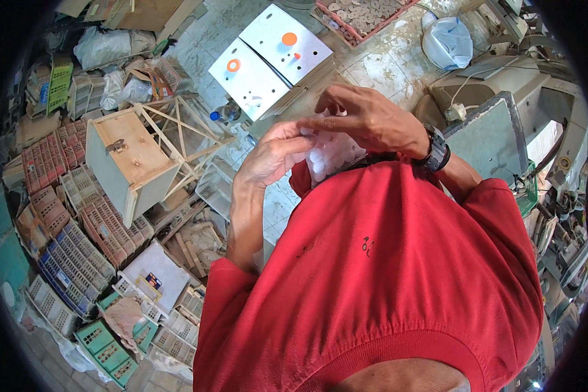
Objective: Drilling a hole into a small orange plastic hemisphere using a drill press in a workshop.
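Note:
Close to my chest I hold a see-through plastic bag with several white, round pieces in it. My left hand pinches the bag's upper left edge between thumb and fingers. From the other side my right hand closes on the top of the bag, its fingers bent and meeting the left fingertips. The right fingertips are partly hidden behind the hand. A dark watch is on my right wrist. The lower end of the bag disappears behind my red shirt.
Beyond my hands stand two white-topped boards with orange spots and dark holes. A bottle with a blue cap is beside them. Leftward are a wooden cabinet and stacked plastic crates. A red crate of discs lies far off; machinery stands right.

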A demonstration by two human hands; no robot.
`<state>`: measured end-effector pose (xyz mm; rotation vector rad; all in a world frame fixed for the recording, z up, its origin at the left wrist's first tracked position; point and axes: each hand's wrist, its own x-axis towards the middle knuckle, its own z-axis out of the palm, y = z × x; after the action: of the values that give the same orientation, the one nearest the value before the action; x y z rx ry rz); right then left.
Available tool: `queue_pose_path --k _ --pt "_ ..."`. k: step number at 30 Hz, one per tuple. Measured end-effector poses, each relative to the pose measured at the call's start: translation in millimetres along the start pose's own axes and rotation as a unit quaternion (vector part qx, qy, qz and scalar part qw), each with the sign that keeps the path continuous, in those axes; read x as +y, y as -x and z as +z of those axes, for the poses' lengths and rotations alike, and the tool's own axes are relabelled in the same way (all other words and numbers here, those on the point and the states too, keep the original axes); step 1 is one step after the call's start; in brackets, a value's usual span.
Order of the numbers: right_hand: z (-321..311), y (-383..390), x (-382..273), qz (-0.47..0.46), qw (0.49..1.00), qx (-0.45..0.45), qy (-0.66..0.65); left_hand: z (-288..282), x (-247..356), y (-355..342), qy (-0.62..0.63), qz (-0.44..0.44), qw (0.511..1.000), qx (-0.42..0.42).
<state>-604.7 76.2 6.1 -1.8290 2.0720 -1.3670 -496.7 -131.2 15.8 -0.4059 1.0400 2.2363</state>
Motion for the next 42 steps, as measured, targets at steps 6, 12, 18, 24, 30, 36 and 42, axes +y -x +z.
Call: queue_pose_path --k 6,12,18,24,30,36,42 --pt "-4 -2 6 -0.02 1.0 -0.005 -0.006 13 5 -5 -0.03 -0.007 0.996 0.085" --pt "-1 -2 10 -0.007 1.0 -0.002 -0.01 5 6 -11 0.053 -0.002 0.998 -0.022" --pt "-1 -3 6 -0.021 0.999 0.032 -0.008 30 8 -2 -0.037 -0.012 0.998 0.058" --pt "3 -3 0 -0.048 0.997 0.052 0.037 21 5 -3 -0.055 -0.02 0.997 0.044" --pt "13 2 -4 0.007 0.996 0.076 0.054 44 3 -6 -0.13 0.012 0.986 0.103" --pt "21 6 -8 0.038 0.99 0.119 0.06 40 5 -8 -0.285 -0.008 0.949 0.132" --pt "28 8 -7 0.029 0.987 0.139 0.073 19 -8 -12 -0.329 -0.011 0.934 0.141"
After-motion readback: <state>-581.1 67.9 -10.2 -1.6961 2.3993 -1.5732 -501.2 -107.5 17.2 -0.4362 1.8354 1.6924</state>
